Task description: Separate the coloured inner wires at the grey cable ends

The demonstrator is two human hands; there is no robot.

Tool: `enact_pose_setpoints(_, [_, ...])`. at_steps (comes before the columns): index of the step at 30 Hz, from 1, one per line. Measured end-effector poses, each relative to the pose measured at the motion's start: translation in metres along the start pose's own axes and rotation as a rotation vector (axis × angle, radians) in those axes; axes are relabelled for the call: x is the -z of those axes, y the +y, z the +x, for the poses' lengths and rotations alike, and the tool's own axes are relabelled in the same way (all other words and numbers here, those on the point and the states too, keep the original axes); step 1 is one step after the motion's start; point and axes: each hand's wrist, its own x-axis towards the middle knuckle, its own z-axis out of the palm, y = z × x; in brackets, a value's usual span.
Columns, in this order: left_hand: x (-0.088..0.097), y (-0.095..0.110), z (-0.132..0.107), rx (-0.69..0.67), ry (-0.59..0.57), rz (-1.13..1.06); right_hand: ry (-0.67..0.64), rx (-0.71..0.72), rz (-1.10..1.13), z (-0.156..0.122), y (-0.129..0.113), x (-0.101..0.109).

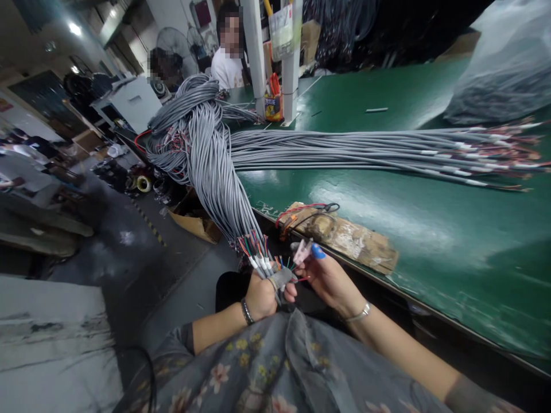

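The left hand [262,295] clasps gray multicore cables [221,166] sloping down from ahead of it; their weight could drag ends loose. The right hand [329,281] meets splayed wires [282,263], grip unclear; tugging might bend them.

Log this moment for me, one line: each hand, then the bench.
left hand: gripping grey cable ends | right hand: pinching pale pink piece | green bench: cable bundle laid along it, wooden board near edge
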Motion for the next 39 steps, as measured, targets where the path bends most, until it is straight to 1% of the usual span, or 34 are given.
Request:
enact_pose_setpoints(6, [-0.0033,0.0016,0.0025,0.004,0.008,-0.009,-0.028,-0.029,-0.038,-0.0023,-0.0033,-0.0010])
enact_pose_setpoints(10, [-0.0033,0.0017,0.0030,0.014,0.024,-0.014,-0.035,-0.046,-0.018,-0.0009,-0.0007,0.0009])
enact_pose_setpoints(15, [-0.0031,0.0002,0.0035,0.013,0.049,-0.006,-0.078,-0.029,-0.057,0.0013,0.0037,0.0032])
enact_pose_setpoints(23, [-0.0014,-0.0046,0.0044,0.000,0.030,0.049,-0.045,-0.061,0.037,0.0009,0.0006,0.0009])
enact_pose_setpoints(28, [0.0041,-0.0054,0.0000,-0.008,0.025,0.024,-0.046,-0.088,0.073,0.0018,-0.0003,0.0023])
enact_pose_setpoints(32, [0.0043,-0.0007,-0.0030,-0.025,0.037,-0.040,0.002,-0.044,0.041,0.0009,-0.0007,0.0008])
enact_pose_setpoints(37, [-0.0015,0.0026,-0.0006,-0.032,0.036,-0.084,-0.043,-0.029,0.006,-0.0008,-0.0018,-0.0009])
enact_pose_setpoints(39, [-0.0035,0.0024,0.0005,-0.023,0.046,-0.091,-0.036,0.003,-0.007,0.0004,0.0004,0.0006])
